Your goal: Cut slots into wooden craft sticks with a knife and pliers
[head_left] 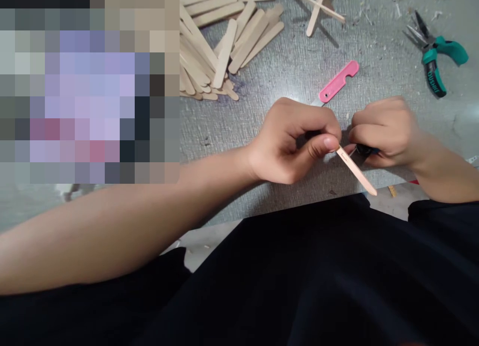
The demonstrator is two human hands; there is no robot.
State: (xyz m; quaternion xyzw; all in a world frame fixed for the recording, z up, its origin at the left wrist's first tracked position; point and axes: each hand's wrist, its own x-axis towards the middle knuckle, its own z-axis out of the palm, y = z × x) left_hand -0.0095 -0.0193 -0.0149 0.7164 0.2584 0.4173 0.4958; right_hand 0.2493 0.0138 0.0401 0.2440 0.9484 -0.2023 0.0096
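My left hand (295,139) is closed in a pinch on one end of a thin wooden stick (357,172), which slants down to the right over the table's front edge. My right hand (385,131) is closed round a small dark tool (363,150) whose tip sits against the stick near my left thumb. The tool is mostly hidden by my fingers. A pink-handled knife (338,82) lies on the grey table (299,71) just behind both hands.
A heap of wooden sticks (220,41) lies at the back, left of centre. A small crossed-stick piece (318,9) stands further back. Teal-handled pliers (434,54) rest at the right. Wood chips are scattered about. A blurred-out patch covers the left.
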